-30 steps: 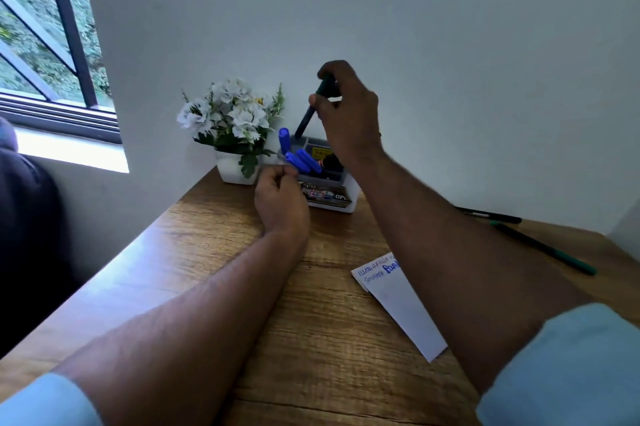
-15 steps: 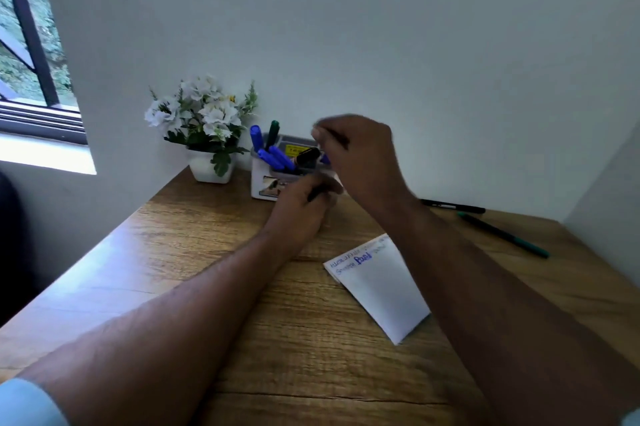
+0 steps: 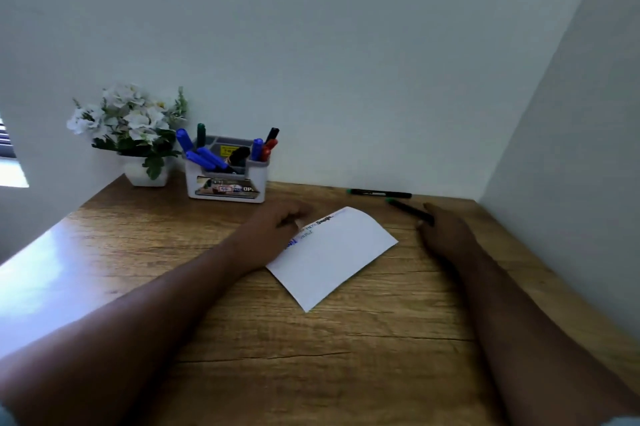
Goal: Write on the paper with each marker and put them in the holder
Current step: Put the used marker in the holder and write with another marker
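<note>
Tabletop: wood grain, fills the lower frame and runs to a white wall at the back.

Holder: white and grey, left of centre at the wall. Several blue markers, one dark green, one black and one red stand or lean in its compartments. A second ago the right hand was lowering a dark marker into it; half a second ago both hands were at the holder. Both have since drawn back to the tabletop.

Flowers: white, in a small white pot, just left of the holder.

Paper: white sheet, centre of frame, lying at an angle, with writing along its upper left edge. It sits further right in the frame than before, as the camera has swung.

Left hand: rests on the paper's upper left edge, over part of the writing. Its grip is loose, the fingers relaxed and holding nothing.

Right hand: right of centre, well apart from the paper. Its fingertips are at the near end of the green marker, which lies on the tabletop. The frame is blurred there; whether its grip has closed on the marker I cannot tell.

Black marker: lies along the wall, just behind the green one, untouched.
</note>
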A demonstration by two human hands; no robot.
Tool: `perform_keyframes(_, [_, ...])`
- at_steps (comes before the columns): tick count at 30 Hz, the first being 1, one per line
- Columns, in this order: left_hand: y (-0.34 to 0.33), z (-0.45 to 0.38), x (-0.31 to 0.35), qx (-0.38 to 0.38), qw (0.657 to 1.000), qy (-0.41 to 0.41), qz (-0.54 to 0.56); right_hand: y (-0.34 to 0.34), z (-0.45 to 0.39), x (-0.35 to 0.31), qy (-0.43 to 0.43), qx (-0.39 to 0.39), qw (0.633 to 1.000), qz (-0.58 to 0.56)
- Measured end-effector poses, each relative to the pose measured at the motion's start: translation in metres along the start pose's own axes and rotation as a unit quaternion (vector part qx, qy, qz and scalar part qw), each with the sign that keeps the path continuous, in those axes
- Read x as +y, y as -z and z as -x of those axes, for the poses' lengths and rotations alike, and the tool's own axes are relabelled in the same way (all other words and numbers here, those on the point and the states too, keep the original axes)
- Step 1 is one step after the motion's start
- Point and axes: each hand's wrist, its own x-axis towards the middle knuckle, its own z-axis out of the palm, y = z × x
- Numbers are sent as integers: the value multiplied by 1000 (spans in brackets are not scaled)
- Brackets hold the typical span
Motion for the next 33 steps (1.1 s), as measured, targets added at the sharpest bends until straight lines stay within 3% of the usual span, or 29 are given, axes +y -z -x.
perform_keyframes(6, [-2,-5,-9,34,997,31,59,4,-3,-14,0,40,992,119])
perform_keyframes(8, [-3,-6,-9,44,993,42,100,4,-2,-23,65,65,994,55])
perform_keyframes(10, [-3,-4,-9,53,992,39,109,3,7,-42,122,90,983,-104])
perform_keyframes(12, [-1,-2,-8,60,991,33,116,4,26,-74,126,61,937,-319])
perform_keyframes(14, [2,2,-5,68,990,25,120,0,44,-107,114,-33,852,-510])
perform_keyframes(16, [5,4,1,69,988,6,141,-8,55,-130,110,-89,788,-599])
perform_keyframes(18, [5,5,8,62,980,-22,190,-16,60,-142,101,-100,762,-631])
perform_keyframes(23, [1,2,11,78,981,-72,160,-25,64,-147,122,-71,799,-585])
perform_keyframes(26, [1,-2,6,106,984,-116,78,-20,65,-146,163,-103,808,-556])
perform_keyframes(28, [0,-5,2,114,982,-146,23,-18,65,-144,193,-116,835,-501])
perform_keyframes(33, [-2,-9,0,110,972,-208,-29,-17,61,-140,207,-56,862,-459])
